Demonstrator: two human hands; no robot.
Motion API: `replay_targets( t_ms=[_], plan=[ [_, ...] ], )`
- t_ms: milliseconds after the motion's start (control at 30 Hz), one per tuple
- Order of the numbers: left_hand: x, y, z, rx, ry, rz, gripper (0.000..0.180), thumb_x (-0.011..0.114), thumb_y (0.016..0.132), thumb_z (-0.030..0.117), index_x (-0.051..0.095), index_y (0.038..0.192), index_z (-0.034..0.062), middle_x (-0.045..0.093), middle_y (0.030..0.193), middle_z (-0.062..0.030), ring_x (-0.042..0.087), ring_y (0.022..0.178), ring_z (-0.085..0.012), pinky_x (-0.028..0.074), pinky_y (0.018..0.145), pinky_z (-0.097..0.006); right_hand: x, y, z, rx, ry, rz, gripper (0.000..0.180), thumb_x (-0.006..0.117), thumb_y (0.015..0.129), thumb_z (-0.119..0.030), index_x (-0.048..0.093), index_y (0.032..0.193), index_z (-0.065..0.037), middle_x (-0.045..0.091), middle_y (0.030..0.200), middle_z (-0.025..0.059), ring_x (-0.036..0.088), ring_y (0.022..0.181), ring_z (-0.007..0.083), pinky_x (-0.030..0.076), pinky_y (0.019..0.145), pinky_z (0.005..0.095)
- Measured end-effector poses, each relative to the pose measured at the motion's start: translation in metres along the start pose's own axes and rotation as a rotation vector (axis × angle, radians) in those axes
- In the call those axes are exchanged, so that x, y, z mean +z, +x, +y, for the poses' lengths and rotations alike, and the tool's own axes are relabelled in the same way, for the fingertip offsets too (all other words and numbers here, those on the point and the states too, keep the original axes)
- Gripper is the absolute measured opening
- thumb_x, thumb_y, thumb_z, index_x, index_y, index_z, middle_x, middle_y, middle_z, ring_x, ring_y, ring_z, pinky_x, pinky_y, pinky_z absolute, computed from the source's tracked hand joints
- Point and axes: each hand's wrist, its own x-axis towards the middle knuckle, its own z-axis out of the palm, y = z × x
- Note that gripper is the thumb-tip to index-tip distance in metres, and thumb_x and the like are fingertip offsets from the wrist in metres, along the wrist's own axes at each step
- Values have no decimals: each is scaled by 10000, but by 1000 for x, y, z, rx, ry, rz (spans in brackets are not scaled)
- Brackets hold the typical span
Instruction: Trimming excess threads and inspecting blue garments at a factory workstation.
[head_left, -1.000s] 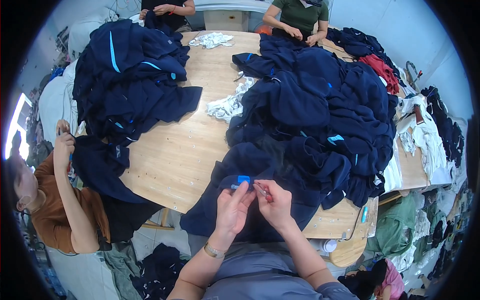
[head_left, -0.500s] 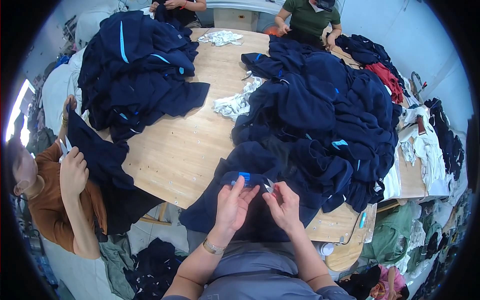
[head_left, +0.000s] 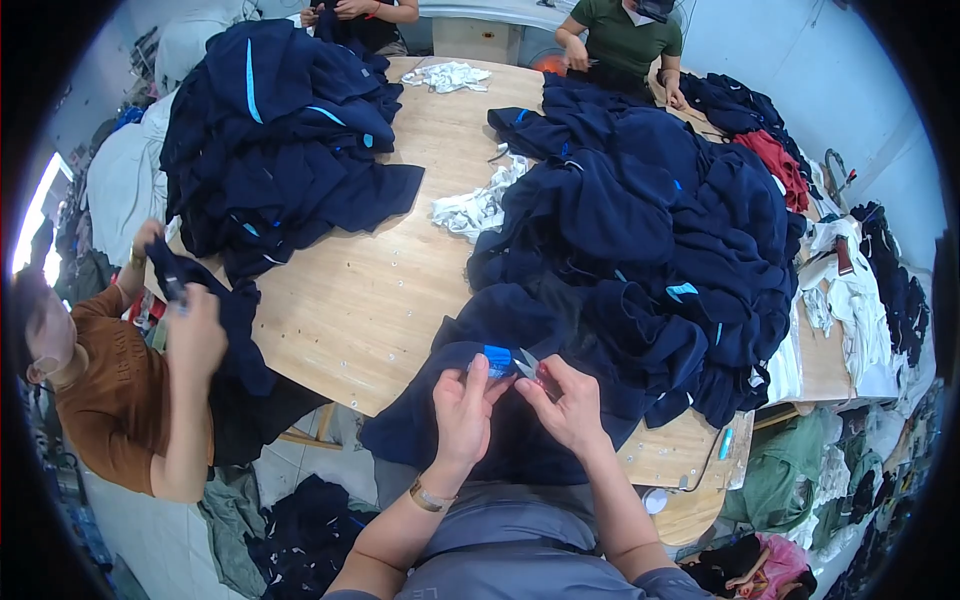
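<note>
My left grip (head_left: pixel 464 415) is pinched on a navy garment (head_left: pixel 425 400), thumb against its blue tag (head_left: pixel 496 354). My right grip (head_left: pixel 565 405) is clamped around small red-handled scissors (head_left: pixel 540 373) — pointed blades spread, just beside the tag. The garment drapes around both grips, over the near edge of the counter (head_left: pixel 350 310). Beyond them rises a big navy heap (head_left: pixel 630 200); white scraps (head_left: pixel 475 211) lie to its left — and farther left of my grip, a second navy pile (head_left: pixel 290 160).
</note>
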Motion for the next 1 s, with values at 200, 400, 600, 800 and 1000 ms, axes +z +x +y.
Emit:
replay_targets(
  t_ms=[200,400,600,800,1000],
  plan=[
    [-1,-1,-2,64,32,-39,209,495,935,154,558,978,-41,629,940,-108,616,876,-157,509,823,-302,1,3,-2,-28,-19,-12,316,636,808,-336,544,711,-50,509,555,72,519,474,221,382,453,309],
    [1,0,-3,76,57,4,208,492,937,160,548,984,-35,626,944,-107,616,873,-152,515,830,-312,0,4,1,77,103,31,298,632,819,-299,537,716,-36,497,544,91,506,473,238,375,459,309],
    [-3,1,-6,49,34,5,240,463,950,192,546,984,-30,623,940,-118,619,866,-168,520,828,-349,3,3,2,105,181,37,282,639,819,-256,504,736,-23,474,563,101,462,480,224,364,475,300],
    [-6,-2,2,-73,7,-28,365,390,972,287,552,995,-38,624,951,-149,626,884,-207,532,798,-368,11,13,11,128,477,47,248,643,821,-154,425,815,-36,484,788,52,444,695,124,365,636,235],
    [-30,-1,19,-118,536,-80,349,460,950,279,596,1032,-32,646,937,-127,636,862,-169,517,700,-254,11,15,27,370,847,41,281,646,809,-57,368,793,-96,526,864,32,456,793,60,382,766,196]
  ],
)
